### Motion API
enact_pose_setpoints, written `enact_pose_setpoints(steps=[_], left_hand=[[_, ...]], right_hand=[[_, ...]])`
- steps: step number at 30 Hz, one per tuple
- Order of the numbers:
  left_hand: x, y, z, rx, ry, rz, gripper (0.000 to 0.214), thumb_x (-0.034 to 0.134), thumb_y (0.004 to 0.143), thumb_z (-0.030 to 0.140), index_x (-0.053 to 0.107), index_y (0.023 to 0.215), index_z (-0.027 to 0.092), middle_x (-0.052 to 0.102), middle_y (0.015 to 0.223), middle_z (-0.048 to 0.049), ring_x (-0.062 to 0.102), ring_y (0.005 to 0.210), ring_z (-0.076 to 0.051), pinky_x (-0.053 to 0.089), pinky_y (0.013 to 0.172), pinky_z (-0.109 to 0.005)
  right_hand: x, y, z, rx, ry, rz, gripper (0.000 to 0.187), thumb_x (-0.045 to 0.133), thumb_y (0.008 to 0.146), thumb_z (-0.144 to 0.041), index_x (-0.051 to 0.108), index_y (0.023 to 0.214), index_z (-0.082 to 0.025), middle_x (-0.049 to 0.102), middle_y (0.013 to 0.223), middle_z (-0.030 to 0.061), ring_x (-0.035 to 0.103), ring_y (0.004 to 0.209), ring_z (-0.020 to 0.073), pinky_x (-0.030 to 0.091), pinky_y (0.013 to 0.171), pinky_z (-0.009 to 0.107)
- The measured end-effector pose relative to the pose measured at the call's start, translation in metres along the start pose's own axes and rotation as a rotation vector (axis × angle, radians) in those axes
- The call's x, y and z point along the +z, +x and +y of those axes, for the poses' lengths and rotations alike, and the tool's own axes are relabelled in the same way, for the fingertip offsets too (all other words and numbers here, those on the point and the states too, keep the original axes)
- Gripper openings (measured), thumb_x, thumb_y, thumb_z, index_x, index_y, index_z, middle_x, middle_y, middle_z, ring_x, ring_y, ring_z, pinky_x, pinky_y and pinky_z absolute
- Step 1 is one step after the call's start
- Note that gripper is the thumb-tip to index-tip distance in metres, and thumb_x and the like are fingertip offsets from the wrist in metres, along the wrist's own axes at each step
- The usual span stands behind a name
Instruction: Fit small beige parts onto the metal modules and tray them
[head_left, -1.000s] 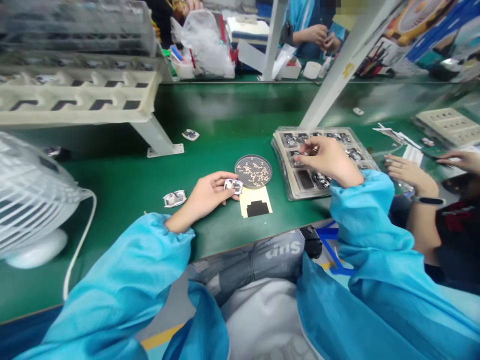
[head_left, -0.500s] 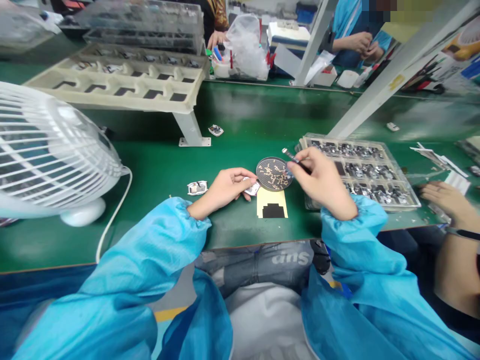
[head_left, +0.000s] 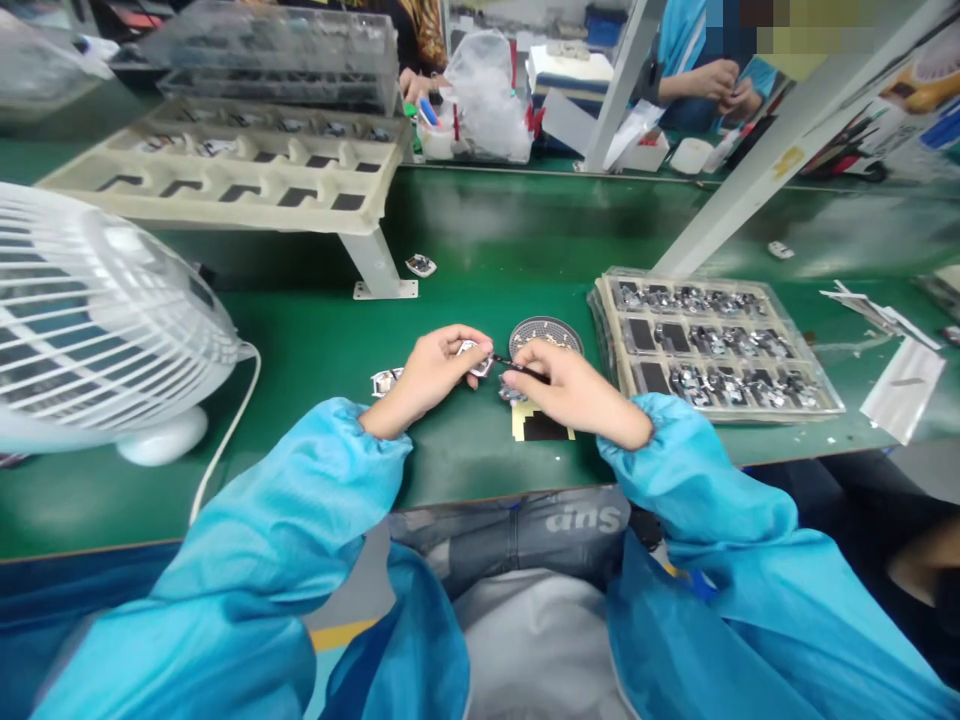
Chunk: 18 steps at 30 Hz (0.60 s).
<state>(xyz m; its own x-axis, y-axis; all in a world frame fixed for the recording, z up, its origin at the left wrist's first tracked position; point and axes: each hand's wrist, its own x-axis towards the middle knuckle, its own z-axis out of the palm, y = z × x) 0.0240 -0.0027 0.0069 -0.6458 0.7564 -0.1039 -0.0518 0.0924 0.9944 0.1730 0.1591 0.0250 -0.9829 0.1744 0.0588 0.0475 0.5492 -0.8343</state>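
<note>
While the left hand [head_left: 441, 368] is holding a small white casing [head_left: 484, 366] just above the counter [head_left: 450, 475], the right hand [head_left: 568, 385] is pointing a slim dark tool [head_left: 531, 373] at it. Left fingers are pinching the casing by its edges; right fingers are gripping the tool, its tip sitting at the casing's right side. Cannot tell whether tip and casing are touching. A small metallic-looking piece [head_left: 510, 388] is showing beneath the right fingers; too blurred to name.

A round dark dish [head_left: 541, 328] of pale bits is lying just behind the right hand, which is hiding its near part. A yellow sheet with a black patch [head_left: 546, 427] is lying on the near side of that hand. A second casing [head_left: 385, 382] is resting beside the left wrist, partly covered; a third [head_left: 421, 265] is lying farther back, near a post foot [head_left: 385, 290]. To the right, a compartment tray [head_left: 622, 388] is holding metallic parts in three rows.
</note>
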Motion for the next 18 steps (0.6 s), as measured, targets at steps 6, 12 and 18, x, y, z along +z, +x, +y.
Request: enact_pose_setpoints(steps=[6,12,18], left_hand=[[-0.019,0.009,0.004,0.143,-0.009,0.279,0.030,0.082,0.081,0.040,0.070,0.095,0.015,0.069,0.078,-0.0032,0.059,0.058,-0.011,0.046,0.051,-0.021],[-0.016,0.007,0.003,0.104,0.009,0.239,0.031,0.082,0.081,0.041,0.071,0.096,0.016,0.070,0.078,-0.0035,0.060,0.055,-0.011,0.043,0.047,-0.021],[-0.017,-0.002,0.008,-0.012,0.050,0.043,0.046,0.075,0.084,0.061,0.070,0.078,0.015,0.061,0.057,-0.0014,0.051,0.043,-0.011,0.037,0.041,-0.021]], right_hand=[[0.036,0.018,0.001,-0.107,0.107,-0.002,0.020,0.063,0.098,-0.040,0.060,0.095,-0.020,0.068,0.087,0.0006,0.061,0.079,0.0155,0.045,0.072,0.028],[0.051,0.019,0.017,-0.008,0.387,-0.002,0.030,0.069,0.095,-0.049,0.058,0.095,-0.021,0.072,0.083,0.0006,0.067,0.072,0.0142,0.052,0.067,0.026],[0.043,0.019,0.011,0.109,0.679,0.043,0.042,0.079,0.084,-0.056,0.057,0.094,-0.021,0.071,0.078,-0.0011,0.062,0.059,0.0113,0.057,0.054,0.025]])
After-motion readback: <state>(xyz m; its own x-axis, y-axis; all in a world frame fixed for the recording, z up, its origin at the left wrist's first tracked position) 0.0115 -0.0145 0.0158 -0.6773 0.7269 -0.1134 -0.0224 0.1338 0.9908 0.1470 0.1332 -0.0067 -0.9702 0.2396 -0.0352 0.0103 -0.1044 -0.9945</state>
